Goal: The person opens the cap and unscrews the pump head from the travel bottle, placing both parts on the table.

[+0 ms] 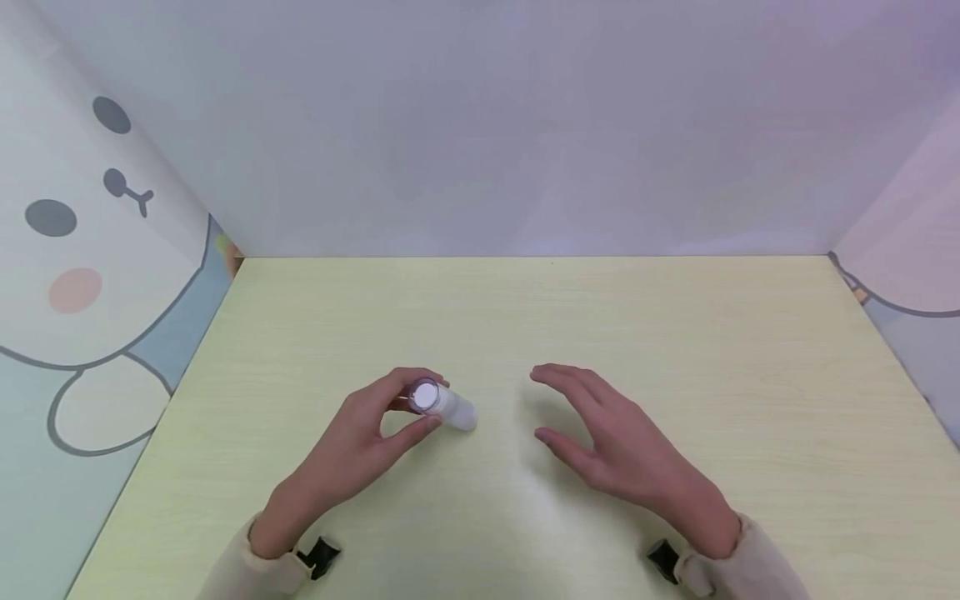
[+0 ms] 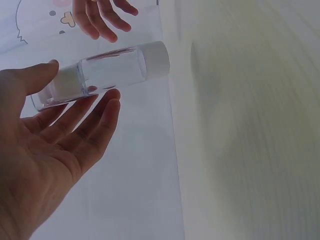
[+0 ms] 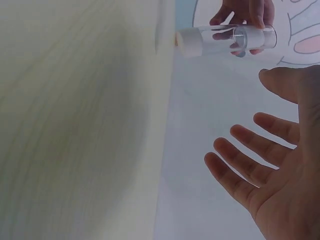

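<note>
A small clear cylindrical bottle (image 2: pixel 115 69) has a white end piece (image 2: pixel 156 59) and a see-through cap with a white part inside. My left hand (image 1: pixel 367 433) holds it by the capped end, thumb on one side and fingers on the other. Its white end points down toward the table, seemingly just above the surface. To the right, my right hand (image 1: pixel 618 437) hovers over the table with fingers spread and slightly bent. Nothing lies between its thumb and fingers (image 3: pixel 240 177), which are apart from the bottle.
The pale wooden table (image 1: pixel 675 333) spreads beneath both hands. A plain whitish wall (image 1: pixel 525 125) rises behind it. Cartoon-printed panels stand at the left (image 1: pixel 97 250) and right (image 1: pixel 915 225). Small black devices (image 1: pixel 322 557) sit at both wrists.
</note>
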The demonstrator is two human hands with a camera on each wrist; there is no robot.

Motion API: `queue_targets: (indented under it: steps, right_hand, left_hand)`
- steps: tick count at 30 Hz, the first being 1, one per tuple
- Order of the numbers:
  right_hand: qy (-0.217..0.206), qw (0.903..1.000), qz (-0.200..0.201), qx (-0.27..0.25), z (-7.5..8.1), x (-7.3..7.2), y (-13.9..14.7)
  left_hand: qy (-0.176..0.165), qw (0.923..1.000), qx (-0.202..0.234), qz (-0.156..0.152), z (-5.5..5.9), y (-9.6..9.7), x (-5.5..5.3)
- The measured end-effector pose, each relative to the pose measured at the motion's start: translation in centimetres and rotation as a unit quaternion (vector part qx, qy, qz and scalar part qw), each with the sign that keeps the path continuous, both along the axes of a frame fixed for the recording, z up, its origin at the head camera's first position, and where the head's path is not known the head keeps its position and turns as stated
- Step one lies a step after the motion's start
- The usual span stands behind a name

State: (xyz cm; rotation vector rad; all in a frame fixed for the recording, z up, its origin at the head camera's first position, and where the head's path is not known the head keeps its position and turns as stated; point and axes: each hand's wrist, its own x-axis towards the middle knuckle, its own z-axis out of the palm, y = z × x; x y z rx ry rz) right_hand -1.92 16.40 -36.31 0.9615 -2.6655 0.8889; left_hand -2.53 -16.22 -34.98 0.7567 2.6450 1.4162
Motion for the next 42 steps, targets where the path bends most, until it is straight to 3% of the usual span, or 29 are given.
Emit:
queue_targets:
  steps: [13,19,27,42]
  right_hand:
    - [-0.015,0.9993,0.023,-0.024,-0.1,0.6,-1.2]
    - [-0.023,0.9979,0.040,-0.045,0.0,0.7,-1.5]
    - [-0.034,0.9946,0.065,-0.074,0.1,0.6,-1.8]
    - [-0.015,0.9941,0.059,-0.090,0.2,0.6,-1.7]
  left_hand:
    - [0.025,0.9968,0.052,-0.057,0.5,2.0,0.8]
    - [0.059,0.9911,0.077,-0.092,0.6,3.0,0.8]
    - [0.095,0.9842,0.099,-0.112,0.5,3.7,0.6]
    - [0.083,0.9813,0.122,-0.123,0.9,4.7,0.4]
